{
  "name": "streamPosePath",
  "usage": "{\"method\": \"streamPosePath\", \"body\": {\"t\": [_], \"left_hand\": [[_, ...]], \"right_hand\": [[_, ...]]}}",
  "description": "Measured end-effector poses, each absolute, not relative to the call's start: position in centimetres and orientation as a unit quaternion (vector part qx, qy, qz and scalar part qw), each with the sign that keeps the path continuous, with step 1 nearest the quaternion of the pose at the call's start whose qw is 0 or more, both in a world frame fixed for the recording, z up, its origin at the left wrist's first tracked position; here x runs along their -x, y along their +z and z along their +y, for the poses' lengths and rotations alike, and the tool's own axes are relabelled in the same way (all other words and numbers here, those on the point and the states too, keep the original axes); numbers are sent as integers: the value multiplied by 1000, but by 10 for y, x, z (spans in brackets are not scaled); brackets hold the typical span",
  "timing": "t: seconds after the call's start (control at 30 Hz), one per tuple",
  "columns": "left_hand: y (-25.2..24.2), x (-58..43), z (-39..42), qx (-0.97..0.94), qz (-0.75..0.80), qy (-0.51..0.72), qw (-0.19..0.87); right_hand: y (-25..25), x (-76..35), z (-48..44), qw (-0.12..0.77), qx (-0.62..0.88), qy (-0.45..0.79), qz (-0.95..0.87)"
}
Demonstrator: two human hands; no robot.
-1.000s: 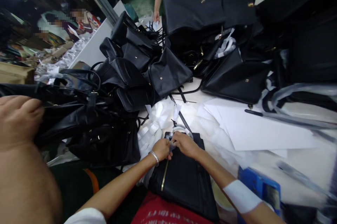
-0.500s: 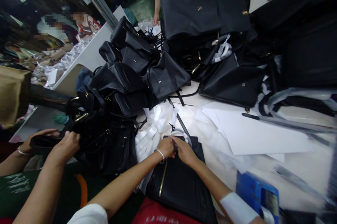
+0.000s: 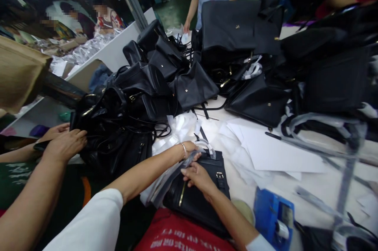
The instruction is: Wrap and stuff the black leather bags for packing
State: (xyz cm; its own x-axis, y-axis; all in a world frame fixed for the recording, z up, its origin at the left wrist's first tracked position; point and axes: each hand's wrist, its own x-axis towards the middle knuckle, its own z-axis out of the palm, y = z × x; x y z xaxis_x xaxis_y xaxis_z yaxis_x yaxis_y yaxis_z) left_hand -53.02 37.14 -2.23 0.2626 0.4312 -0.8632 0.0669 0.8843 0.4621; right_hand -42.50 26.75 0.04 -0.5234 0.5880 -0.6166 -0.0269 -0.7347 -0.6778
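Observation:
A black bag [image 3: 203, 205] with a gold zipper and a silver-toned buckle lies in front of me, its lower end at my red apron [image 3: 180, 233]. My left hand [image 3: 190, 150], with a bracelet at the wrist, is closed around a plastic-wrapped strap [image 3: 173, 176] at the bag's top left. That strap trails down along the bag's left side. Over the bag, just below, my right hand [image 3: 198, 179] has its fingers pinched together; what they hold, if anything, is too small to make out. A wrapped handle loop [image 3: 206, 144] stands at the bag's top edge.
Black bags [image 3: 236, 23] are heaped across the far side of the table. White paper sheets [image 3: 274, 152] and crumpled white wrapping [image 3: 183, 125] lie nearby. A blue holder [image 3: 273, 215] stands at the right. At the left, a co-worker's hands [image 3: 65, 144] handle another black bag.
My hands were together at the bag's top; now they are apart, the right one lower. The wrapped strap now shows along the left side, and the buckle is uncovered. The view has shifted.

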Motion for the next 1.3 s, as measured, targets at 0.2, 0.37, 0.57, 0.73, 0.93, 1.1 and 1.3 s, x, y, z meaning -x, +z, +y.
{"method": "streamPosePath", "body": {"t": [0.2,0.37,0.57,0.73,0.93,1.1,1.3], "left_hand": [[-6,524,381,-178,569,95,798],[33,550,342,-211,506,134,826],[81,596,267,-299,430,110,845],[64,601,272,-260,469,203,819],[18,540,338,-123,495,398,763],[-10,516,390,-110,499,405,758],[-32,523,407,-179,572,372,709]], "right_hand": [[8,478,248,211,498,794,-279],[11,442,278,335,487,774,-226],[1,383,353,455,529,692,-184],[10,407,322,429,495,735,-175],[21,439,252,248,436,810,-303],[17,401,276,197,388,836,-334],[-12,372,349,110,631,504,-579]]}}
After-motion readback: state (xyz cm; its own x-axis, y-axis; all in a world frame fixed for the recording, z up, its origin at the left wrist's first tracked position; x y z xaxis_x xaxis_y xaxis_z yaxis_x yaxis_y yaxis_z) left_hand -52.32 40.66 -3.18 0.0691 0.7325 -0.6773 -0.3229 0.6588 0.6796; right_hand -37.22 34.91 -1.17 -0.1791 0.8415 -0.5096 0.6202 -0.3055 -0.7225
